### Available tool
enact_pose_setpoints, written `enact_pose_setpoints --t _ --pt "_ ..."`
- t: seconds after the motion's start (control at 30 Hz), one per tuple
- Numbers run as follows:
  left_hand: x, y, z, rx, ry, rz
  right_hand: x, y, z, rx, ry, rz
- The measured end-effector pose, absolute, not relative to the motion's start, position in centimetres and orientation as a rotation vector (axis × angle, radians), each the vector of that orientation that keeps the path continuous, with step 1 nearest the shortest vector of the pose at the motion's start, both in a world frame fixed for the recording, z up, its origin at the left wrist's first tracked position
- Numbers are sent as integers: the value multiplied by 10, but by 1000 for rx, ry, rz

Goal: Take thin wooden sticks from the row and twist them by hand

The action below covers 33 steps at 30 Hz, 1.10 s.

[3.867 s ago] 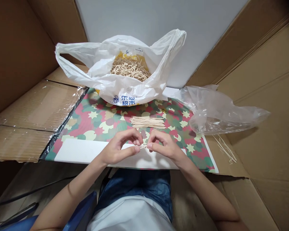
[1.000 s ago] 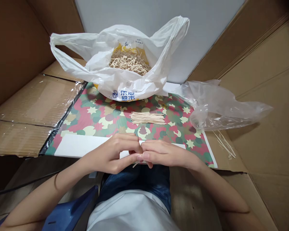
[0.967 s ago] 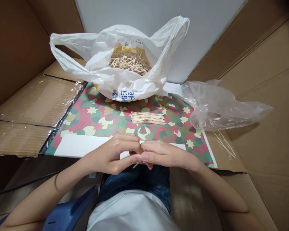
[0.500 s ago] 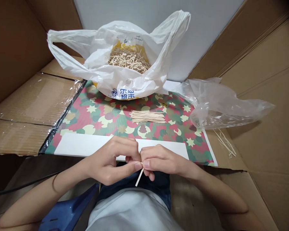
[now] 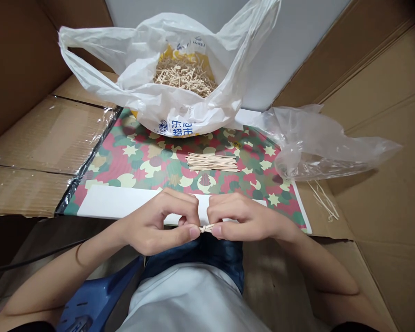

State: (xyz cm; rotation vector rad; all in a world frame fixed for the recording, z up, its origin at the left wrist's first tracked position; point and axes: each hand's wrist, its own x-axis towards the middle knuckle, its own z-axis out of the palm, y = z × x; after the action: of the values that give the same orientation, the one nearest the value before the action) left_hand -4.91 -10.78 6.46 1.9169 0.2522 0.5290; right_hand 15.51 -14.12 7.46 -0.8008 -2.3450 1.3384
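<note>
Between my two hands, just past the near edge of the table, a short pale knotted strip (image 5: 205,228) is stretched level. My left hand (image 5: 168,221) pinches one end between thumb and curled forefinger. The other end is pinched the same way by my right hand (image 5: 240,216). A small knot shows in the gap between the thumbs; the ends are hidden in my fingers. Beyond my hands, a flat bundle of thin pale strips (image 5: 212,162) lies on the camouflage-patterned sheet (image 5: 148,168).
A white plastic bag (image 5: 190,110) stands open at the back, holding many small pale pieces (image 5: 185,76). To the right lies a crumpled clear bag (image 5: 328,147), with several loose strips (image 5: 323,200) by it. Cardboard walls (image 5: 383,138) rise at both sides. A blue plastic stool (image 5: 97,295) is lower left.
My hands have moved slightly apart. The strip, which had a free end hanging down between my fingers, is now pulled level with a knot in its middle. The view has tilted a little.
</note>
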Motion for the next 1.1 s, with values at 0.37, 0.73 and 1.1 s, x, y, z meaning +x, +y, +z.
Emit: enact_pose_setpoints --t 0.37,0.73,1.1 --pt "-46 -107 56 1883 303 523 156 -134 73 -944 -2120 1653" --pt "-40 -105 59 2010 333 525 147 -127 95 -1168 -2507 1311" --pt "-45 -100 48 1681 402 438 164 -114 102 -1236 -2418 1567"
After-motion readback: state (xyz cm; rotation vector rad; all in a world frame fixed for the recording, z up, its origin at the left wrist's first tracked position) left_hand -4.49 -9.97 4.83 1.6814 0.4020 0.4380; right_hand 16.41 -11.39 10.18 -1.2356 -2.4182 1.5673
